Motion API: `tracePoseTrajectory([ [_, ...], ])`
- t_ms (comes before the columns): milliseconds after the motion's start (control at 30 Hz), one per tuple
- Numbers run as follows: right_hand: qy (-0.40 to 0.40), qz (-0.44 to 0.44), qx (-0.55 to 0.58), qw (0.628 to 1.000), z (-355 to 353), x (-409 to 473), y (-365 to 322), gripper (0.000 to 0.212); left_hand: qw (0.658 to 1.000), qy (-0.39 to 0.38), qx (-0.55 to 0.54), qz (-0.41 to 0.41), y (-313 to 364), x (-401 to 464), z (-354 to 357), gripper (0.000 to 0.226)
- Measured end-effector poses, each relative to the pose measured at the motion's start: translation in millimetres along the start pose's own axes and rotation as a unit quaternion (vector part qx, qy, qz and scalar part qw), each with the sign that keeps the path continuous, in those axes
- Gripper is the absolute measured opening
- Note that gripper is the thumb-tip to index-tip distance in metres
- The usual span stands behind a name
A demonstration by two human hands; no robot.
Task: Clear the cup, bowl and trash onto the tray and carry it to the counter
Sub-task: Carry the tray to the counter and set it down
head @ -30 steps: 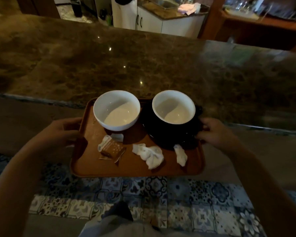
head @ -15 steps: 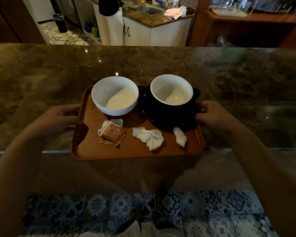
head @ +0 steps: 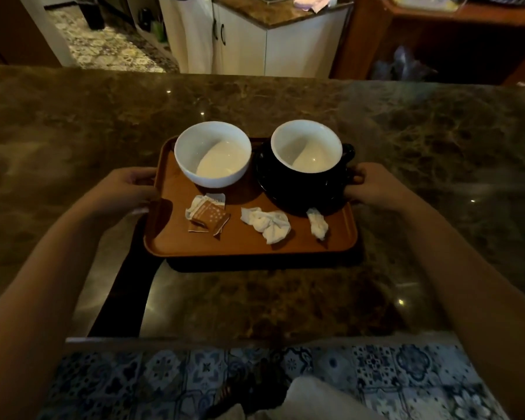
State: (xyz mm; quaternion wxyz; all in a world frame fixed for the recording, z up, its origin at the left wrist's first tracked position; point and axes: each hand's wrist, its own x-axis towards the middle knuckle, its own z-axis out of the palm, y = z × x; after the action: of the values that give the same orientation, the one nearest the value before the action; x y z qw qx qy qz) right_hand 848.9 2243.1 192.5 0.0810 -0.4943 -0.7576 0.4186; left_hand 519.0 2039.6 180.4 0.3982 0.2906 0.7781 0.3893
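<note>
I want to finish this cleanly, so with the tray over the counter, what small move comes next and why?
Probably lower the tray the last bit and let go. Its shadow suggests it sits at or just above the marble counter, the left hand and right hand grip its sides, and bowl, cup and trash are aboard.

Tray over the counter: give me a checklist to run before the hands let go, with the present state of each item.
1. Tray fully over the counter: ok.
2. Tray resting on the counter: cannot tell; a dark shadow shows beneath its near edge.
3. Left hand and right hand gripping opposite tray edges: ok.
4. Bowl upright: ok.
5. Cup upright on its saucer: ok.
6. Wrapper and tissues on the tray: ok.
</note>
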Motion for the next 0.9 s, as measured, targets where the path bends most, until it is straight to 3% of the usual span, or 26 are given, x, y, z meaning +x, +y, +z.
tracePoseTrajectory([
  [200,-0.006,0.014,-0.013,1.000,-8.3,41.6,-2.2,0.027,1.000,0.022,0.001,-0.022,21.9,44.4,14.9,0.039],
  [467,-0.034,0.029,-0.033,0.998,-9.1,74.3,5.9,0.023,0.994,0.018,0.109,-0.021,30.6,72.5,18.6,0.050],
  [667,-0.017,0.026,-0.054,0.998,-9.0,81.7,4.0,0.005,0.989,0.053,0.135,-0.019,32.3,77.2,25.6,0.048],
  [800,0.033,0.037,-0.045,0.998,-4.2,75.9,7.3,0.015,0.983,0.075,0.165,0.005,28.8,70.0,28.2,0.050],
  [900,0.032,0.063,0.006,0.997,-1.5,64.4,12.0,0.033,0.979,0.079,0.187,0.017,23.1,62.0,22.7,0.051],
])
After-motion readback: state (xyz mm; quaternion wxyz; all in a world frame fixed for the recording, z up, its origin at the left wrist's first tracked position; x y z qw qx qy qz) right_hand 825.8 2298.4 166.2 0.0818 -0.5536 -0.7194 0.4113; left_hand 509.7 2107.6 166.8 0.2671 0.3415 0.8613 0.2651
